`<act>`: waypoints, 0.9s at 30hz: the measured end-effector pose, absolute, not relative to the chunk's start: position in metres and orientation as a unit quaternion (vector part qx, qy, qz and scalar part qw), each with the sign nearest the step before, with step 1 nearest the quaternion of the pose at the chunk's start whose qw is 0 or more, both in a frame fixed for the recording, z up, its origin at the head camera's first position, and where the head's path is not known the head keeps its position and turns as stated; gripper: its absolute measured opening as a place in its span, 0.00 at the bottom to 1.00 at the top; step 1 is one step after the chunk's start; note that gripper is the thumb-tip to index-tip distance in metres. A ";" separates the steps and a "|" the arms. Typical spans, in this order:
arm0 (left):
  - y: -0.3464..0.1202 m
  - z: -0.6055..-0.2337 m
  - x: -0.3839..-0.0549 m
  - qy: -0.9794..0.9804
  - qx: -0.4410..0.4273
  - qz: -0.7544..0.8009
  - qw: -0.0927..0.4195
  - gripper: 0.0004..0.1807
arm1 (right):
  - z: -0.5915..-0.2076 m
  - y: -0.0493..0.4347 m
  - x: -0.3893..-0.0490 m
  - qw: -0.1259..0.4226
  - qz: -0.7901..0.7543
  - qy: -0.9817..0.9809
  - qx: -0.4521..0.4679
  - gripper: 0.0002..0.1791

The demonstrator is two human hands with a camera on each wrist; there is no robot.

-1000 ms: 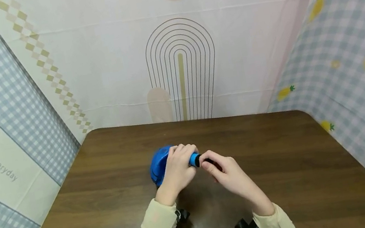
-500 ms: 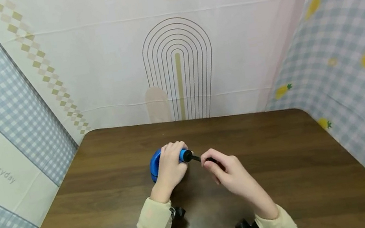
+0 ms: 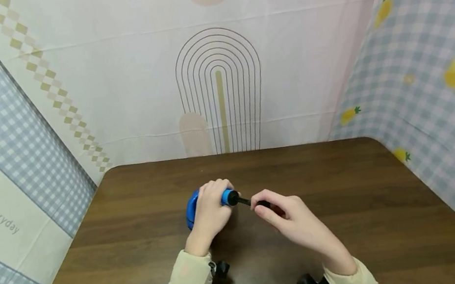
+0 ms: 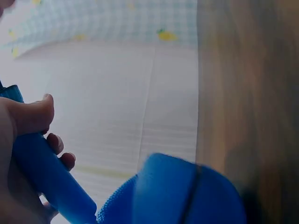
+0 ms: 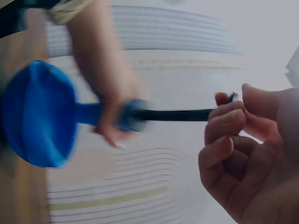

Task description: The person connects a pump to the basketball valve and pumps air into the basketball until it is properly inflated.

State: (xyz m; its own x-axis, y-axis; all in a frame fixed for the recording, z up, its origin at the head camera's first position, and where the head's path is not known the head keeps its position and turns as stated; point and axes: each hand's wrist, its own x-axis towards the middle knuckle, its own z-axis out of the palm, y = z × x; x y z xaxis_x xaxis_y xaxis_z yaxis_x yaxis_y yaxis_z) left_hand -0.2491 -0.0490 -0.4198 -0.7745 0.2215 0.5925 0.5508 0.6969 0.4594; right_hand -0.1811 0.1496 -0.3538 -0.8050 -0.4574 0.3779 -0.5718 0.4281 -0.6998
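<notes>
Blue tool (image 5: 60,114): positioned over the wooden table (image 3: 116,259). The left hand (image 3: 209,212) wraps the handle (image 4: 53,177); the rounded head (image 3: 192,210) lies beyond. The right hand (image 3: 299,225) pinches the outer end of the extended black rod (image 5: 175,115). Legible print: "happy everyday", on the cloth (image 3: 4,227) at left.

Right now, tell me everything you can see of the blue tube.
The blue tube looks smooth and plastic, with a black end piece and a black rod sticking out of it. The left hand grips the tube's body; the right hand grips the rod. It tilts over the table, its far end toward a rounded blue object; whether they join is unclear.
</notes>
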 end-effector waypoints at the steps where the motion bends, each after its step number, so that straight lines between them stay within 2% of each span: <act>1: -0.052 -0.420 -0.250 -0.886 -0.209 -0.329 0.252 0.05 | -0.350 0.151 -0.177 0.069 0.437 -0.840 0.313 0.04; 7: -0.053 -0.419 -0.250 -0.891 -0.188 -0.325 0.256 0.06 | -0.358 0.143 -0.181 0.102 0.466 -0.811 0.339 0.03; 14: -0.036 -0.415 -0.238 -0.891 -0.242 -0.282 0.260 0.10 | -0.384 0.129 -0.202 0.085 0.467 -0.823 0.310 0.04; 19: -0.043 -0.413 -0.241 -0.893 -0.251 -0.283 0.243 0.09 | -0.373 0.136 -0.200 0.083 0.439 -0.838 0.312 0.04; 27: -0.064 -0.415 -0.252 -0.898 -0.189 -0.321 0.232 0.05 | -0.352 0.148 -0.180 0.065 0.490 -0.805 0.327 0.05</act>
